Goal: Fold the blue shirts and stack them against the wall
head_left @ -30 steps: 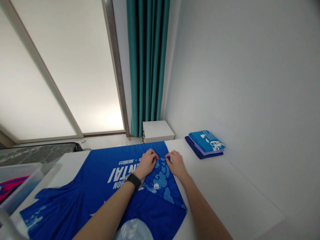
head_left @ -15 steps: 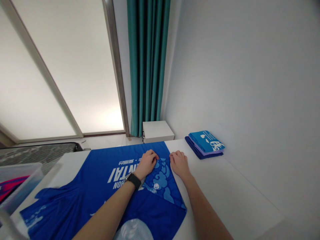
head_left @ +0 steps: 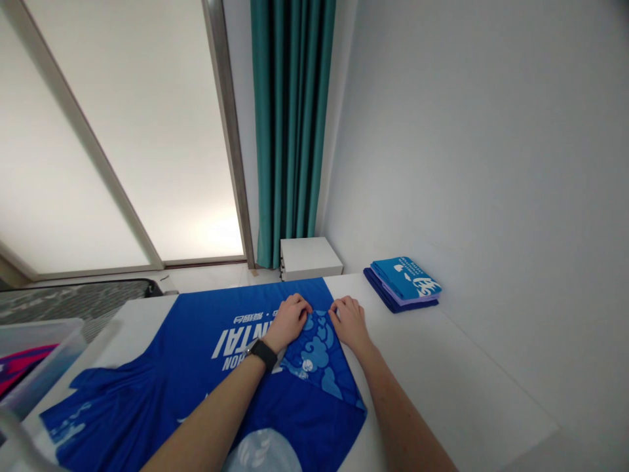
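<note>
Shirt point(head_left: 189, 337) spread on table point(head_left: 407, 380), beneath folded sleeve point(head_left: 319, 357). Left hand point(head_left: 289, 320) at sleeve's far left corner, right hand point(head_left: 348, 321) at far right; both curled, grip unclear. Best tension evenly, flattening creases.

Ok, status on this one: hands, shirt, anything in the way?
Both hands at the patterned sleeve, left, right; grip unclear. Blue shirt spread out, that sleeve folded over it. Folded stack off to the right, apart, seemingly not in the way.

Left hand point(head_left: 289, 321) and right hand point(head_left: 350, 321) close together, palms down, fingers bent, forearms point(head_left: 230, 393) aslant inward.
</note>
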`<state>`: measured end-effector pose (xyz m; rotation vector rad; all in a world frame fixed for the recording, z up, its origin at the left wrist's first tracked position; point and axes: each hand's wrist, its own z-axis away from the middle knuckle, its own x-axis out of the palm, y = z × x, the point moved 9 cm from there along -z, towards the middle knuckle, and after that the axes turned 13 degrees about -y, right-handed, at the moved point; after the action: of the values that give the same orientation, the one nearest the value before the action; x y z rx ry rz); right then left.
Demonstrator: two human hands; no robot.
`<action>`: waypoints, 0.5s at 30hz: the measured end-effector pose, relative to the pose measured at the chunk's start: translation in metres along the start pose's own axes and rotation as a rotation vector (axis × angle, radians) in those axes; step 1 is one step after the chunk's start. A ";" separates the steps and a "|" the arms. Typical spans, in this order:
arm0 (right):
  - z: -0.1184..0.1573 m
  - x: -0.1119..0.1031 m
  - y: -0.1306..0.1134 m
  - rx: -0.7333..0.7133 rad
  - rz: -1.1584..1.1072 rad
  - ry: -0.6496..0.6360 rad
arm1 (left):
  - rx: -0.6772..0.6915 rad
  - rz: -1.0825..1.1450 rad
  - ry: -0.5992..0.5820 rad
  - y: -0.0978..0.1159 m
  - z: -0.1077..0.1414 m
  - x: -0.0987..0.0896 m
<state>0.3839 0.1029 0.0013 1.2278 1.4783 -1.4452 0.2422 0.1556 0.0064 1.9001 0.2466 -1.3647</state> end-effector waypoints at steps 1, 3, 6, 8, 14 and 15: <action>0.000 0.000 0.000 0.003 0.006 -0.002 | 0.004 -0.001 0.002 0.000 0.000 0.000; 0.001 -0.001 -0.001 0.017 0.019 -0.001 | 0.014 -0.003 0.007 0.000 0.001 0.000; 0.002 -0.002 -0.001 0.037 0.028 0.007 | 0.026 0.015 0.022 -0.001 0.001 -0.003; 0.002 -0.002 -0.001 0.042 0.026 0.010 | 0.021 0.028 0.044 0.001 0.001 -0.008; 0.002 -0.001 -0.002 0.039 0.034 0.004 | 0.039 -0.225 0.000 0.038 0.008 -0.007; 0.002 -0.001 -0.002 0.035 0.037 0.003 | 0.067 -0.269 -0.024 0.047 0.012 -0.001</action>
<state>0.3820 0.1009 0.0029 1.2723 1.4310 -1.4510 0.2590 0.1151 0.0274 1.9574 0.4633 -1.5895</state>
